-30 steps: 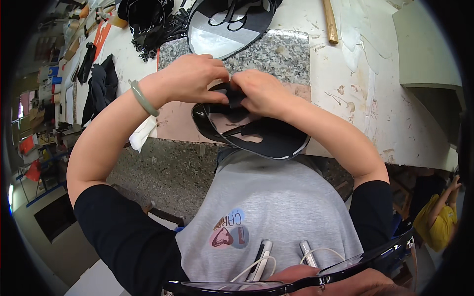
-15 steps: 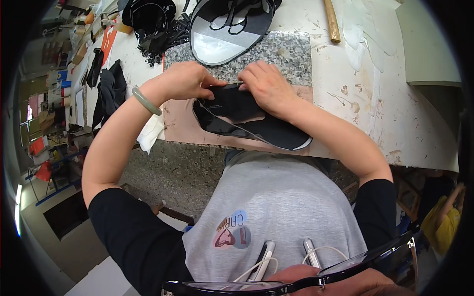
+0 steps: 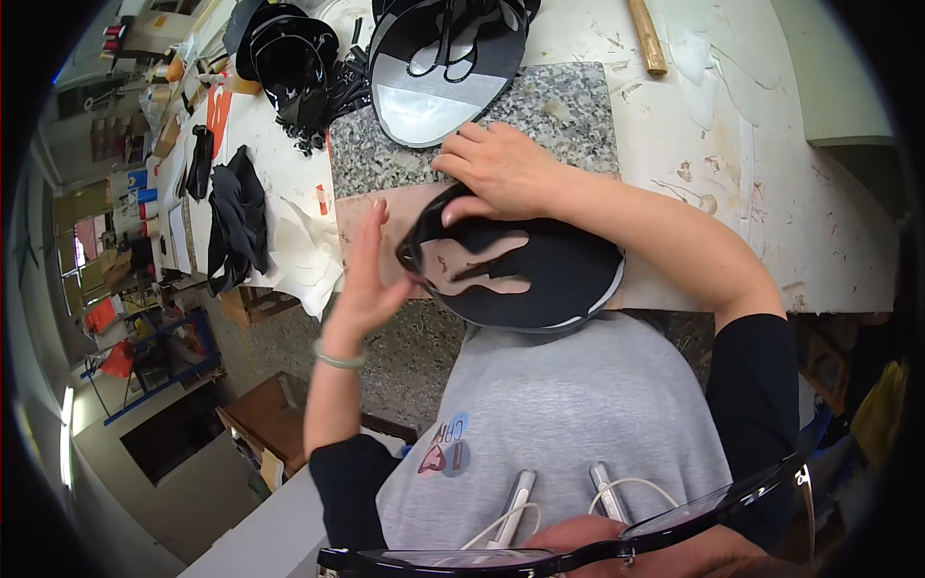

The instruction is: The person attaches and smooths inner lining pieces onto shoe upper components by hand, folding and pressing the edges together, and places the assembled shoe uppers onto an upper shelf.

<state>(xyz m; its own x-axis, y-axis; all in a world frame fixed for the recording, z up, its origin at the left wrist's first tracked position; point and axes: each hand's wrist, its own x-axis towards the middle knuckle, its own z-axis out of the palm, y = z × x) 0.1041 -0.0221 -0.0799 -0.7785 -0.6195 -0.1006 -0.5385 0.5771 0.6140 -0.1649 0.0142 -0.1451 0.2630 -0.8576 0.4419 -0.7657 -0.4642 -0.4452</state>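
Observation:
A black shoe upper [image 3: 573,260] lies before me, its heel end to the left and its rounded, pale-edged toe end to the right. Through its cut-out opening the pinkish board beneath shows. My right hand [image 3: 511,173] bends over the upper's far edge near the heel, thumb pressed on the black material and fingers beyond it. At the heel end is my left hand [image 3: 361,279], fingers stretched up and thumb at the upper's edge. It appears to touch the upper without gripping it.
Behind lies a speckled stone slab [image 3: 568,106] carrying another black upper with a silvery grey panel [image 3: 414,101] and scissors [image 3: 448,58]. Black parts [image 3: 289,58] are stacked at the far left. Black cloth [image 3: 236,212] and white paper [image 3: 303,255] lie left; a wooden handle [image 3: 646,39] lies far right.
The upper has been opened out from its folded state, so its cut-out shows. My left hand has let go and swung down to the heel end; my right hand has shifted slightly left.

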